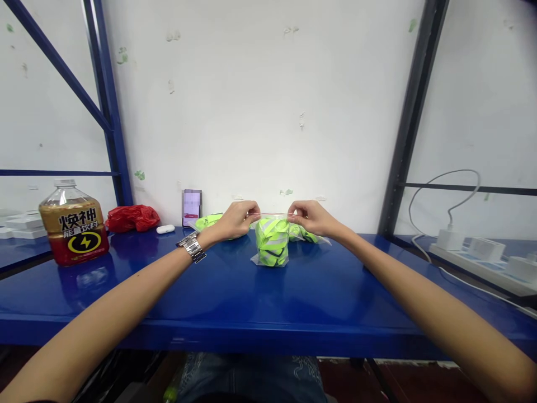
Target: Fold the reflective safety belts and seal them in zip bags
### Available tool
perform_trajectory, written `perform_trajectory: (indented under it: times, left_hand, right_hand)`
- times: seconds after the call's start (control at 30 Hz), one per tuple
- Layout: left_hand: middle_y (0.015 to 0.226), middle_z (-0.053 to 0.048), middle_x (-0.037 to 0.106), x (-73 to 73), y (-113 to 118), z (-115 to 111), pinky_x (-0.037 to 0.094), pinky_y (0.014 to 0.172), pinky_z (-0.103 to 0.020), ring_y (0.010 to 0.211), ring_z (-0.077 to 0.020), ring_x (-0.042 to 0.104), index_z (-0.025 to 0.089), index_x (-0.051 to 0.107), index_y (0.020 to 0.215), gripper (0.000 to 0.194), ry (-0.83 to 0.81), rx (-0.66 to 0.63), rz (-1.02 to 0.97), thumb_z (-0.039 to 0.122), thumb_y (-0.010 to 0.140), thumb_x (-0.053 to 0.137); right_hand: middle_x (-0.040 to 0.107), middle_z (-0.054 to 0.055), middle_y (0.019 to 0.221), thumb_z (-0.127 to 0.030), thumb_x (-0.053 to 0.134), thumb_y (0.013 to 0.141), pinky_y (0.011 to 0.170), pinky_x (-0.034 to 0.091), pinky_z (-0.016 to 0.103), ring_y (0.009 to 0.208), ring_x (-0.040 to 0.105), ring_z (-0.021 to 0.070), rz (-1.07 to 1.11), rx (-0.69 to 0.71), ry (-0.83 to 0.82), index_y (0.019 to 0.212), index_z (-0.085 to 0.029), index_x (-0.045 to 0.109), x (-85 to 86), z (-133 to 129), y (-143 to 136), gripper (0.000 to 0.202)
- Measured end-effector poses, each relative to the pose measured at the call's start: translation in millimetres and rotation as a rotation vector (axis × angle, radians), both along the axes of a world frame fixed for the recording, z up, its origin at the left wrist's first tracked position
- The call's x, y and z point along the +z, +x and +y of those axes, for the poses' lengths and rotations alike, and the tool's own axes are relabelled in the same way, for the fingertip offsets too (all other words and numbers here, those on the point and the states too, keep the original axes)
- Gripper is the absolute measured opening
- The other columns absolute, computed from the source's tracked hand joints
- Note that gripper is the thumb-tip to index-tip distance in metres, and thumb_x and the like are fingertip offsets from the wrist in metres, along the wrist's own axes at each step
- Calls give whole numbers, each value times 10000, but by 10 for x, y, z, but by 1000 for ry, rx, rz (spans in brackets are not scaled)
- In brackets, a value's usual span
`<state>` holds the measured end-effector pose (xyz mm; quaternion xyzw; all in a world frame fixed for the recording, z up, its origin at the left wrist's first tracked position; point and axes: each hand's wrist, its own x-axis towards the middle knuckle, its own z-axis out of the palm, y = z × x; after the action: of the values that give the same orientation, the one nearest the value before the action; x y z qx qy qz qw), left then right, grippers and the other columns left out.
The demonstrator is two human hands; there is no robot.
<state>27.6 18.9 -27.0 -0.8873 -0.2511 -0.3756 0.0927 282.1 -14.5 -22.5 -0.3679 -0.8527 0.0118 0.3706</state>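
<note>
The grip of the left hand [237, 220] pinches the left end of a red strip [274, 214] along the top of a clear bag [272, 242], and the grip of the right hand [312, 217] pinches its right end, fingers bent against the plastic. Nearest, dark blue jeans [251, 378] show below the near edge of a blue bench [218, 308]. The clear bag is held upright between the hands, over the middle of the bench toward its far side, with yellow-green and silver banded material inside; whether its base touches the bench I cannot tell. A metal watch [193, 247] circles the left wrist. At the left stands a large bottle [75, 229] of amber drink. At right is a white power strip [478, 268]. Farther back, more yellow-green material lies behind each hand. Along the far left are a white case [165, 229], a crumpled red plastic bag [133, 218] and a phone [192, 207] propped upright near the white wall [260, 101].
</note>
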Motion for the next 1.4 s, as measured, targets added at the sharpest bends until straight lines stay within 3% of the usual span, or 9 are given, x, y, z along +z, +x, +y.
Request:
perform_trajectory:
  times: [0.37, 0.53, 0.77, 0.9, 1.4]
  left_hand:
    - [760, -21, 578, -15, 2, -92, 379, 648, -267, 673, -142, 508, 169, 530, 828, 150, 128, -10, 116, 241, 911, 429]
    - [737, -15, 570, 21, 23, -156, 385, 640, -276, 662, -144, 503, 170, 525, 802, 116, 70, 2, 92, 220, 878, 454]
    - [837, -30, 625, 68, 27, -204, 432, 700, -284, 744, -147, 554, 174, 574, 878, 144, -47, -83, 72, 269, 893, 467]
    - [838, -36, 624, 77, 68, -186, 427, 693, -289, 739, -149, 547, 170, 576, 885, 191, -27, -101, 110, 312, 914, 452]
    - [740, -39, 559, 98, 134, -255, 360, 617, -296, 644, -150, 475, 167, 509, 816, 178, 86, -43, 274, 238, 925, 388]
  right_hand:
    - [342, -63, 542, -288, 565, 826, 500, 248, 237, 507, 313, 87, 42, 79, 18, 771, -156, 600, -62, -58, 11, 147]
    - [432, -43, 558, -275, 556, 824, 528, 305, 241, 521, 373, 94, 22, 60, 41, 769, -159, 601, -51, -95, -16, 136]
    - [601, 31, 709, -295, 564, 832, 615, 401, 261, 645, 525, 135, -31, 74, 90, 778, -159, 609, 1, -145, -20, 153]
    - [619, 43, 726, -329, 555, 859, 611, 402, 265, 653, 532, 141, -27, 71, 68, 805, -159, 610, -4, -123, -43, 186]
    - [533, 18, 719, -180, 482, 860, 587, 330, 253, 622, 447, 124, -188, 32, 231, 799, -177, 498, -44, -151, -102, 63]
